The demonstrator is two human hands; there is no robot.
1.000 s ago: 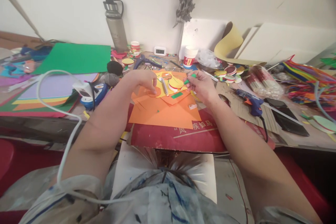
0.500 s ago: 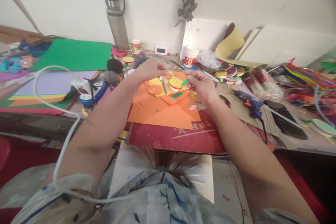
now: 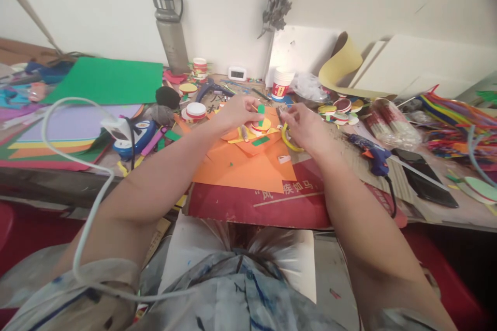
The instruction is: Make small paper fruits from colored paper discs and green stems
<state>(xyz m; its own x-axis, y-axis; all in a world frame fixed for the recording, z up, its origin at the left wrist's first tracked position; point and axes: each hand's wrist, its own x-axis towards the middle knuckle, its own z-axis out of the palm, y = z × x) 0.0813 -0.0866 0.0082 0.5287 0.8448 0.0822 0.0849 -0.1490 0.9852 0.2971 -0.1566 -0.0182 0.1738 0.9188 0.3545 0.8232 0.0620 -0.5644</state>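
Observation:
My left hand point(image 3: 244, 113) is closed, with a small green paper strip point(image 3: 261, 109) upright at its fingertips. Just below the strip lies a round yellow-topped paper piece with a red and white rim point(image 3: 261, 126). Fingers of my right hand point(image 3: 302, 123) are pinched around what looks like a pair of scissors; a yellow handle loop point(image 3: 288, 138) shows beneath them and a dark tip points up-left. Another green paper piece point(image 3: 260, 140) rests on the orange paper sheets point(image 3: 248, 170). A pale pen-like tool point(image 3: 245, 134) lies beside the round piece.
A red board point(image 3: 233, 204) lies under the orange sheets. On the right are a blue glue gun point(image 3: 375, 158) and a black phone point(image 3: 425, 178). Paper cups point(image 3: 282, 84), a bottle point(image 3: 171, 36) and a clock point(image 3: 237, 73) stand behind. A white cable point(image 3: 93, 212) crosses my left arm.
The green strip has passed from my right hand to my left, which has come down beside the round piece. My right hand has shifted slightly right, onto the yellow-handled scissors.

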